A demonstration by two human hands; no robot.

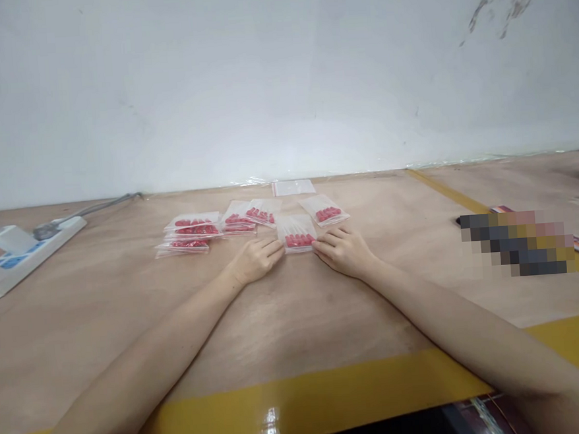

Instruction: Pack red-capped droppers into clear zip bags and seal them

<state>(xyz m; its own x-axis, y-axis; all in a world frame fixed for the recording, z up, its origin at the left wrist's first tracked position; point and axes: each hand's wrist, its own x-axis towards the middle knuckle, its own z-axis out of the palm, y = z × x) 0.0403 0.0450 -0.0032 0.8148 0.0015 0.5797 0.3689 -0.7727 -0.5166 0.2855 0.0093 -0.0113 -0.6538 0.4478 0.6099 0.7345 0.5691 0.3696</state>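
A clear zip bag (297,233) with several small red pieces in a row lies on the table between my two hands. At its lower left corner, my left hand (260,259) has its fingers curled together on the edge. My right hand (344,251) pinches the lower right edge, with the thumb hidden. Behind it to the right lies another bag of red pieces (327,213). Two overlapping bags (262,215) sit just behind my left hand. Farther left is a stack of similar bags (194,229). The exact kind of red pieces is too small to tell.
A flat white bag (293,187) lies near the wall. On the left stands a white power strip (34,251) with plugs and a grey cable. A blurred-out dark object (519,244) lies at the right. Yellow tape (302,401) runs along the table's front edge.
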